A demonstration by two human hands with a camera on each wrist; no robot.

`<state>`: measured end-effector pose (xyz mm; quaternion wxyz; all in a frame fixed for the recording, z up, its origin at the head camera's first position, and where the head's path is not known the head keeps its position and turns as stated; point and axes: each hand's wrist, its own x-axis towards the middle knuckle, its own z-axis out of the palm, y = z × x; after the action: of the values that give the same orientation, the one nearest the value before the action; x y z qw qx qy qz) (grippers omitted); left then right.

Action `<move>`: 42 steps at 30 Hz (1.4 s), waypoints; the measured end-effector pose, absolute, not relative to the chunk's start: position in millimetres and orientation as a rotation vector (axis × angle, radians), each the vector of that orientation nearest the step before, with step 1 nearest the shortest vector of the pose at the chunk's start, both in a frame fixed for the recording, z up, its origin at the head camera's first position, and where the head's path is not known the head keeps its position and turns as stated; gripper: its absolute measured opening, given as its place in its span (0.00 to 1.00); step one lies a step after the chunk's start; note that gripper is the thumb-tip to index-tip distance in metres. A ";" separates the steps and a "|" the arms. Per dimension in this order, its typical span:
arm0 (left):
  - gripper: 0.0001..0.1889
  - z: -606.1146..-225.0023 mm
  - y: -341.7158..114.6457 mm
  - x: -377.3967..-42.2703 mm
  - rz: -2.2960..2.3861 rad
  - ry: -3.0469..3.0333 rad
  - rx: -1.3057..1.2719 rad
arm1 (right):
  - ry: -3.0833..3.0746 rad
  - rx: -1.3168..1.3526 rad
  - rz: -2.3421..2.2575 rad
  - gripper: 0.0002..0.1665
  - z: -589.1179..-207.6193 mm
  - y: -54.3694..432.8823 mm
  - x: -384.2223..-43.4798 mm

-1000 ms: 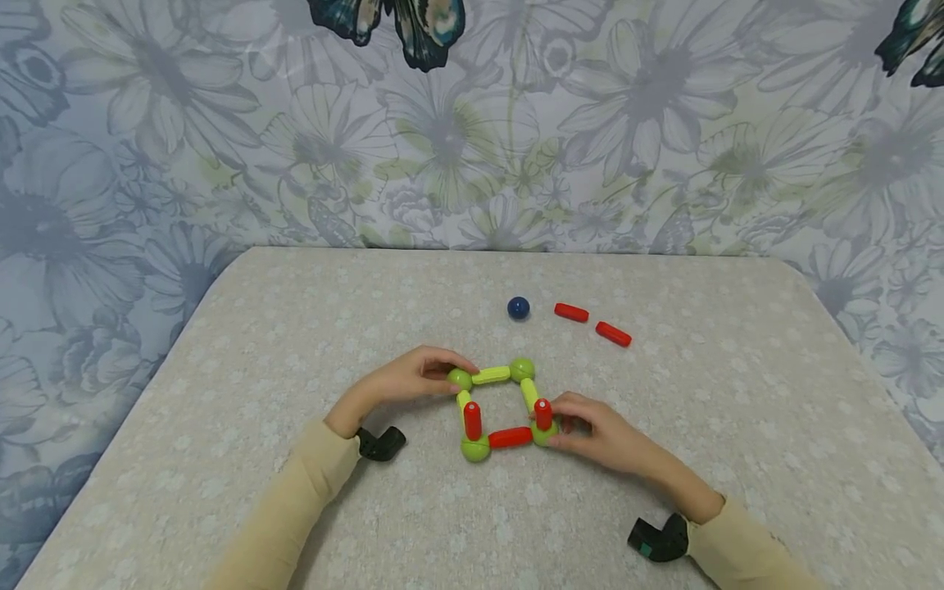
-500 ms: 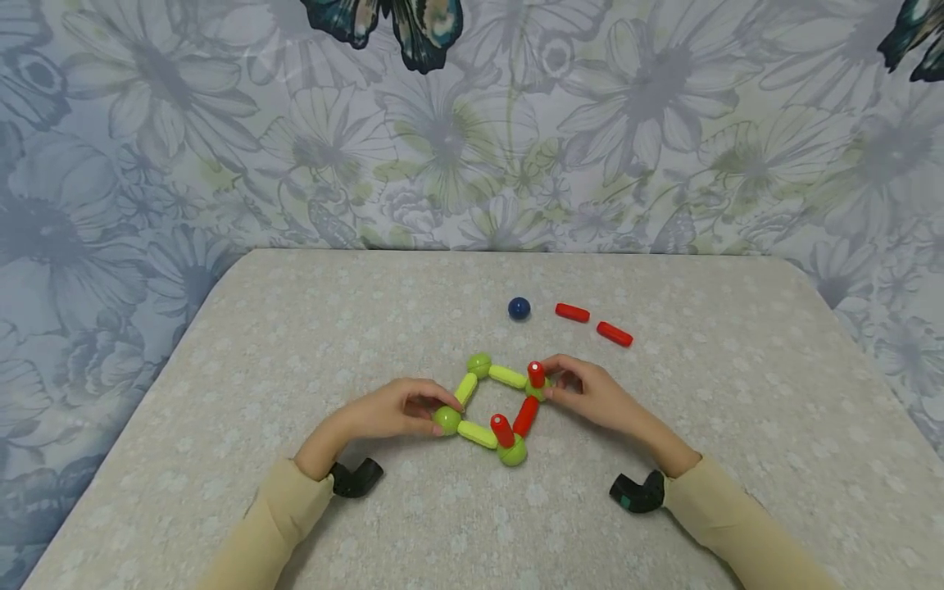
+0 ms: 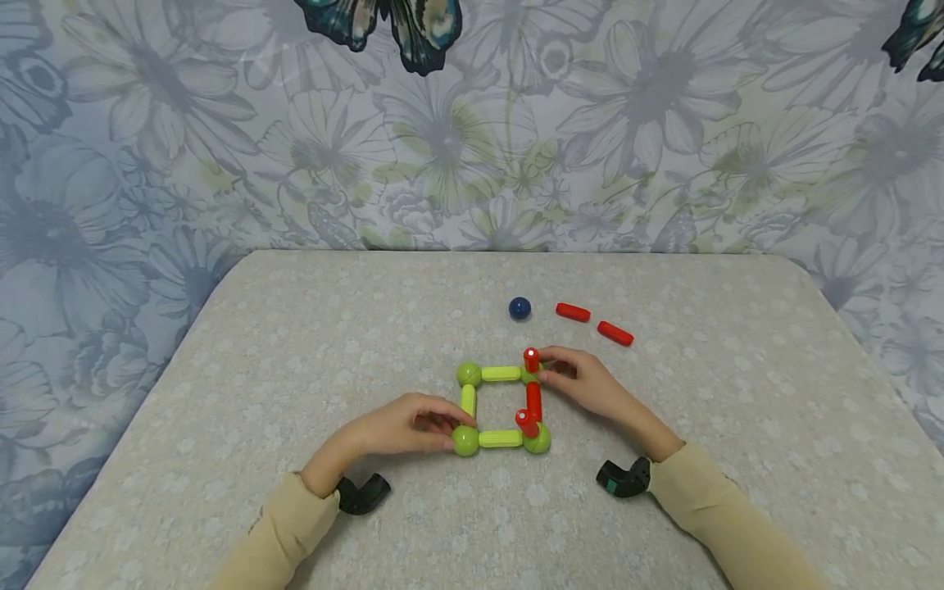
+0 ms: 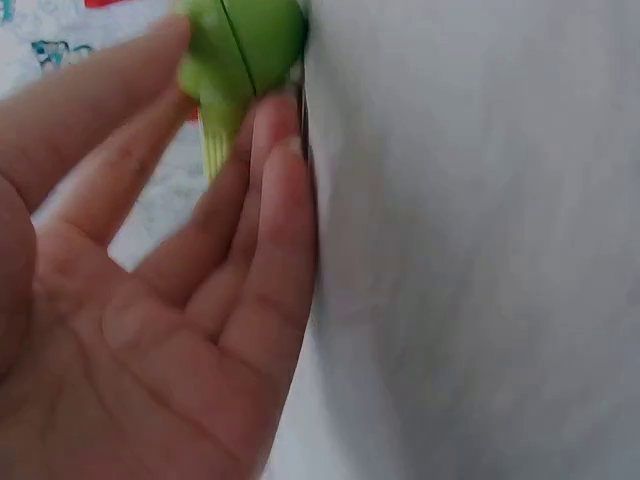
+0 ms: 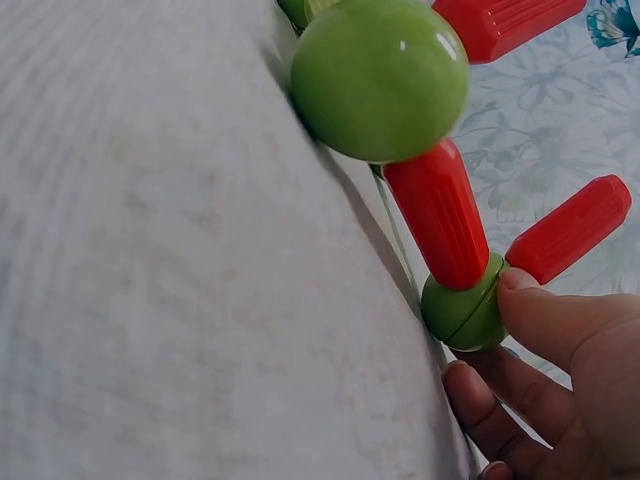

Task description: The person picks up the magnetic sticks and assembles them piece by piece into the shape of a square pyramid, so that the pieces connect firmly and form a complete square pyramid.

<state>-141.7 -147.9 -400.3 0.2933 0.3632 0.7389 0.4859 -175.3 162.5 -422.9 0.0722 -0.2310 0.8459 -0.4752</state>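
A square of toy building pieces lies on the table, with a green ball at each corner. Yellow-green rods (image 3: 501, 439) form three sides; a red rod (image 3: 534, 402) makes the right one. From the two right corners rise red rods, the far one (image 3: 531, 359) and the near one (image 3: 526, 422). My left hand (image 3: 413, 424) pinches the near left ball (image 3: 465, 441) between thumb and fingers. At the far right corner, my right hand (image 3: 586, 381) holds the green ball (image 5: 462, 308) with its thumb on top, as the right wrist view shows.
Beyond the square lie a dark blue ball (image 3: 519, 308) and two loose red rods, one (image 3: 573, 312) farther back and one (image 3: 615, 333) nearer. The patterned tablecloth (image 3: 332, 303) ends at a flowered wall (image 3: 450, 164).
The square has turned counterclockwise as seen from above, its red side going from near to right. My left hand has come nearer; my right hand has moved farther away.
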 end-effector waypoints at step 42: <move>0.21 -432.6 -139.0 -199.4 1.495 2.042 0.915 | 2.793 0.042 -1.620 0.28 -427.4 247.8 -189.5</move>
<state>-199.4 -139.0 -432.6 0.2233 0.3313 0.7396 0.5416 -189.5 247.8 -427.4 -0.0439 0.0131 0.8641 -0.5012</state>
